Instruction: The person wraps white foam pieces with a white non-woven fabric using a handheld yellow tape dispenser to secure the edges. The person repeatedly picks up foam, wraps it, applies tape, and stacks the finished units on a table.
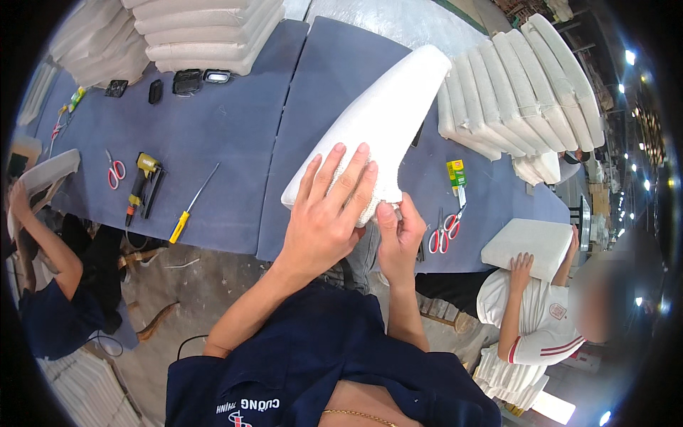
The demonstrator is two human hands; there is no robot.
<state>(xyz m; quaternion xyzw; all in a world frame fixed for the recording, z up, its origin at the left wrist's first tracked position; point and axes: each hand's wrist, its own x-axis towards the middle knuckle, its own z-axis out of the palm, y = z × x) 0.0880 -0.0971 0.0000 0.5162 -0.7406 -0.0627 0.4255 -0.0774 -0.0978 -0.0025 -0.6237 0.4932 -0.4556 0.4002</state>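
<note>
A white fabric-covered cushion [398, 92] stands tilted over the blue table in front of me, its narrow end pointing away to the right. My left hand [324, 213] lies on its near face, fingers stretched and slightly spread. At the cushion's lower right corner, my right hand [400, 231] pinches the fabric edge between thumb and fingers. The cloth looks gathered and rough between the two hands. Whatever lies behind the cushion is hidden.
Red-handled scissors [445, 233] and a green-yellow box [456, 174] lie right of the cushion. Leftward are a yellow screwdriver [181, 224], staple gun [146, 174] and other scissors [115, 173]. Cushion stacks [512, 92] stand behind. Co-workers at both sides handle white pieces [530, 245].
</note>
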